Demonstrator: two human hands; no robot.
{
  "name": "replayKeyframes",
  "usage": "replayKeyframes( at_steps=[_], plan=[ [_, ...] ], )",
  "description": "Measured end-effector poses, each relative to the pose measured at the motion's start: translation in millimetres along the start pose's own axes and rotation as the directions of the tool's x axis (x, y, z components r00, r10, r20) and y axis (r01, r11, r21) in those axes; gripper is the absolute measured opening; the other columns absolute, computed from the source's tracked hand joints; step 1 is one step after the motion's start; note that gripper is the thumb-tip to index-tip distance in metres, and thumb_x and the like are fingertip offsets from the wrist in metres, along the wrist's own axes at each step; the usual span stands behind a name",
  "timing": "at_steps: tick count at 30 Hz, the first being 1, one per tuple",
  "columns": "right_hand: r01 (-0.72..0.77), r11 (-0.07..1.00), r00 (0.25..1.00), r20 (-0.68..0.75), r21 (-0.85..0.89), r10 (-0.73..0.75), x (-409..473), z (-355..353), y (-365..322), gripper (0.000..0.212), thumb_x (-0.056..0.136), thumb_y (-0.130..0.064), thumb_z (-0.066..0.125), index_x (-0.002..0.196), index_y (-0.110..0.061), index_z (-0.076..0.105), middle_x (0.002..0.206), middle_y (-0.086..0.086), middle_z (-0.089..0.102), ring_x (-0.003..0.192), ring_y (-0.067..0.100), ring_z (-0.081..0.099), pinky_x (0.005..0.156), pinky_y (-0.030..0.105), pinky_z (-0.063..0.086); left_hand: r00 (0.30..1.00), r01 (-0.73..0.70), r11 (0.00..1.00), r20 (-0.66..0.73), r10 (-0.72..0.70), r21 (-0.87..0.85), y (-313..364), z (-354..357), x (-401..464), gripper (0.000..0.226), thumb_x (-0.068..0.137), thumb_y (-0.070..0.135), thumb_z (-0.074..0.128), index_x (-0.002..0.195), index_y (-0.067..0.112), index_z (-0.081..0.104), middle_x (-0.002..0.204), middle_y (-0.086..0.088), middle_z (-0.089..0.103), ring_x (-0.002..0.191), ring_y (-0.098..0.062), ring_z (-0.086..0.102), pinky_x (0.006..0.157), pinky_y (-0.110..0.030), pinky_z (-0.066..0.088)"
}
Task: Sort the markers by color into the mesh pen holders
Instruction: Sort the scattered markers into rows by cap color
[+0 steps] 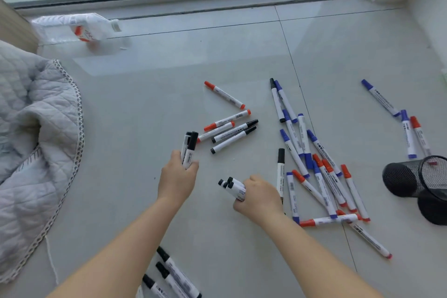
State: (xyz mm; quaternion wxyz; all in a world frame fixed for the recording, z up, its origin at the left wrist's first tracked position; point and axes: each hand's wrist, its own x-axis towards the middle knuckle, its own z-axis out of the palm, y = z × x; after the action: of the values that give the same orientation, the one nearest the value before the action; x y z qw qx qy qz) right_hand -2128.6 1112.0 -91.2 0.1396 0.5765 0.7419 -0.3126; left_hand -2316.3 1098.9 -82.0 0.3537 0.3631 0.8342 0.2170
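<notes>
Gripping blk markers [189,150] in L hand [177,178], R hand [260,197].

We see white markers [227,98] capped in red, blue and black on the pale grey tiled floor [169,80]. The mesh pen holders [408,179] are black. The quilted blanket [31,128] is light grey with a patterned trim.

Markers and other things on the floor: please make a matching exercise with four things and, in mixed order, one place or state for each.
Things:
1. left hand
2. mesh pen holder
3. plastic bottle
4. quilted blanket

Places or states:
A. lies on its side at the right edge
B. lies near the window, far left
C. grips black-capped markers, caps up
D. bunched at the left edge

Pairs: 1-C, 2-A, 3-B, 4-D
</notes>
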Motion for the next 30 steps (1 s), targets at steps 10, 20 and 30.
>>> replayKeyframes(
  at_steps=[10,20,30],
  plan=[
    [-0.203,0.92,0.978,0.12,0.336,0.172,-89,86,-41,0.014,0.077,-0.025,0.052,0.081,-0.016,0.043,0.064,-0.005,0.042,0.064,0.024,0.046,0.05,0.029,0.029,0.943,0.274,0.96,-0.181,-0.28,-0.06,-105,-41,-115,0.029,0.091,0.04,0.046,0.097,0.011,0.045,0.077,-0.008,0.054,0.071,-0.029,0.05,0.055,-0.032,0.035],
    [-0.091,0.944,0.996,0.014,0.317,0.091,-118,128,-68,0.02,0.09,-0.026,0.053,0.097,-0.009,0.044,0.094,0.004,0.049,0.08,0.022,0.047,0.066,0.031,0.035,0.884,0.428,0.902,-0.233,-0.405,0.058,-200,-55,-180,0.046,0.096,0.037,0.04,0.127,0.005,0.037,0.129,-0.016,0.047,0.108,-0.034,0.052,0.082,-0.039,0.043],
    [-0.022,0.962,0.988,-0.142,0.27,0.063,-127,138,-71,0.061,0.092,-0.022,0.053,0.143,-0.008,0.023,0.13,0.011,0.035,0.115,0.028,0.04,0.095,0.032,0.036,0.892,0.387,0.918,-0.291,-0.347,0.088,-201,-33,-196,0.055,0.093,0.034,0.049,0.138,0.007,0.032,0.133,-0.016,0.036,0.119,-0.03,0.036,0.094,-0.038,0.037]
  ],
)
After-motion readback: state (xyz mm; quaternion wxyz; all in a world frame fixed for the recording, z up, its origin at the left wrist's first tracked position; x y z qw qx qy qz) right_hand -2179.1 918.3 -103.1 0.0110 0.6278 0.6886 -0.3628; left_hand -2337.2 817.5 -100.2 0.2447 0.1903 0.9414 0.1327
